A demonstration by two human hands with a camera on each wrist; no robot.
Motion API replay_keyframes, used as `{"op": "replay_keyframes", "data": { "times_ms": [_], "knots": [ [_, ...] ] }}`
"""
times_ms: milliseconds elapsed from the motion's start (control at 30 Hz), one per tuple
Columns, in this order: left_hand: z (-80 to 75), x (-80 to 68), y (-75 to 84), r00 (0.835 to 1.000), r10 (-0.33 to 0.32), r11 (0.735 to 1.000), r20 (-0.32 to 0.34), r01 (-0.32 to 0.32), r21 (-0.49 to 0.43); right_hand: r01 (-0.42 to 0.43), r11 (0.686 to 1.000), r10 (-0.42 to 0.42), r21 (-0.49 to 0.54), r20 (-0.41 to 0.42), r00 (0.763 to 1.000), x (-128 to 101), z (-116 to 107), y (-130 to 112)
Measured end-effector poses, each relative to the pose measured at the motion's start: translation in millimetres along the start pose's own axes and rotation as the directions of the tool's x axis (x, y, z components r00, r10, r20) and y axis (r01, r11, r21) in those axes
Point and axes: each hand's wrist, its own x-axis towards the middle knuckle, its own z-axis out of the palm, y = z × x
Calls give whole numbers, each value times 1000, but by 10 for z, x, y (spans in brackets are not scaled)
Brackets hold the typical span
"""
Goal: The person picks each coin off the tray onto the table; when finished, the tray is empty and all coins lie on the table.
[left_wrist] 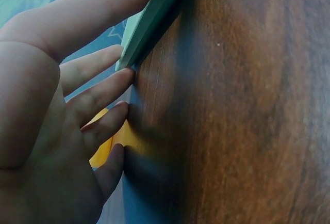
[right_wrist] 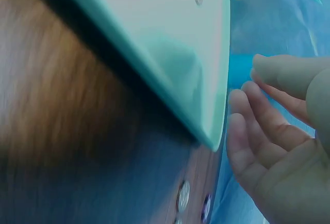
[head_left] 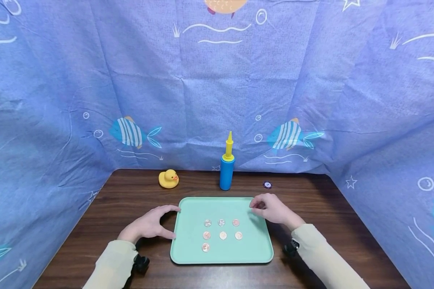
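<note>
A mint-green tray (head_left: 191,257) lies flat on the table with several coins in rows, some silvery, others copper-coloured; one coin (head_left: 222,235) is in the middle row. Beside the tray's left edge, my left hand (head_left: 150,222) is spread, thumb and fingertips touching the rim. In the left wrist view its fingers (left_wrist: 100,100) are extended along the tray corner. My right hand (head_left: 271,208) hovers over the tray's far right corner, fingers loosely bent. No object shows between its thumb and fingers (right_wrist: 268,121) in the right wrist view.
Behind the tray stand a yellow rubber duck (head_left: 168,179), a blue hand pump (head_left: 226,172) with yellow nozzle, and a dark poker chip (head_left: 267,184). The right wrist view shows a coin (right_wrist: 183,196) on the table past the tray corner. A blue fish-print cloth (head_left: 209,100) hangs around the table.
</note>
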Motion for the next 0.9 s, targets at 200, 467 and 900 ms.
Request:
{"op": "replay_keyframes", "data": {
  "times_ms": [200, 467, 900],
  "knots": [
    [1, -2, 11, 1000, -1, 1000, 2, 1, -2, 40, 999, -38, -21, 77, 996, 73, 107, -107],
    [-19, -10, 40, 1000, -9, 1000, 7, 9, -12, 17, 1000, -15, -14, 145, 989, 176, 221, -236],
    [-12, 5, 26, 1000, -29, 999, 10, 29, -21, 54, 998, -48, -23, 197, 979, 274, 370, -366]
  ]
}}
